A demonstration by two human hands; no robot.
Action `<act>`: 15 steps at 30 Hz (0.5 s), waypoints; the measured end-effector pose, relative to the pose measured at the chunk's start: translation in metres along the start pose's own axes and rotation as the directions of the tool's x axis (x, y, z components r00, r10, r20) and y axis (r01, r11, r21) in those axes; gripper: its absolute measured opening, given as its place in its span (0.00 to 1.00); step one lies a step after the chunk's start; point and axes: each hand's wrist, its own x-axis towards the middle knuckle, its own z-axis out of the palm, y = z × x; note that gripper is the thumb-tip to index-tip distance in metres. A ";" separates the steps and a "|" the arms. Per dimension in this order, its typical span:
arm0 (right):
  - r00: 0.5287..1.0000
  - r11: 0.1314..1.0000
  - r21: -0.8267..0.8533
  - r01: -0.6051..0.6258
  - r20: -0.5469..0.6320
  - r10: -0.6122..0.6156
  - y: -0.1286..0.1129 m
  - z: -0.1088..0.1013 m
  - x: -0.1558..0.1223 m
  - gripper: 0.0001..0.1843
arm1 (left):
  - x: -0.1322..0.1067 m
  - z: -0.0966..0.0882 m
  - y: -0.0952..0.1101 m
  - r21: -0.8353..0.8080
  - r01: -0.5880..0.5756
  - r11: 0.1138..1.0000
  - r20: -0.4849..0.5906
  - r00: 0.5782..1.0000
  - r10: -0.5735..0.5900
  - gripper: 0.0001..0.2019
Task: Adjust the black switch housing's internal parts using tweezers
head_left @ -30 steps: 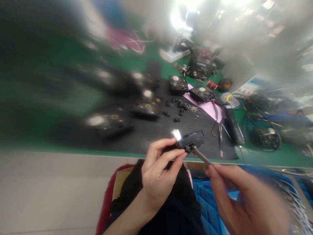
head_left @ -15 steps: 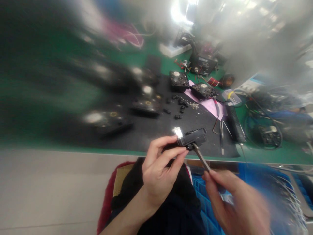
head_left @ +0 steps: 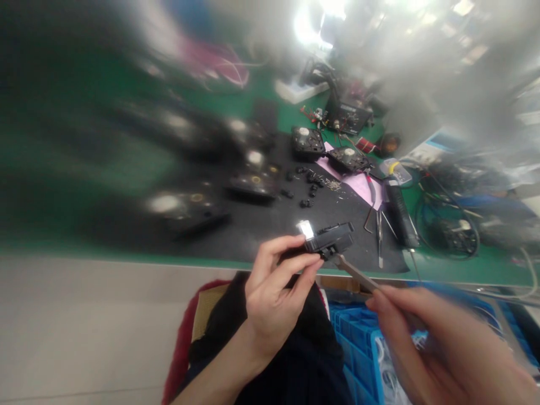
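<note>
Pinching a black part (head_left: 331,239) between thumb and fingers, the left hand (head_left: 278,295) holds it above the near edge of a dark mat (head_left: 261,230) in the head view. The part juts from those fingertips, its long axis running rightward and slightly up. The right hand (head_left: 442,340), lower right and farther from the part, grasps a metal tool (head_left: 358,274) slanting up and left to the part's underside; whether its tip touches is unclear. Small black pieces (head_left: 306,203) lie beyond, on the mat.
</note>
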 end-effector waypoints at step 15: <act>0.997 1.000 -0.024 -0.006 -0.079 0.004 -0.008 0.006 0.027 0.05 | 0.000 -0.001 0.000 -0.018 -0.004 1.000 0.002 1.000 0.004 0.12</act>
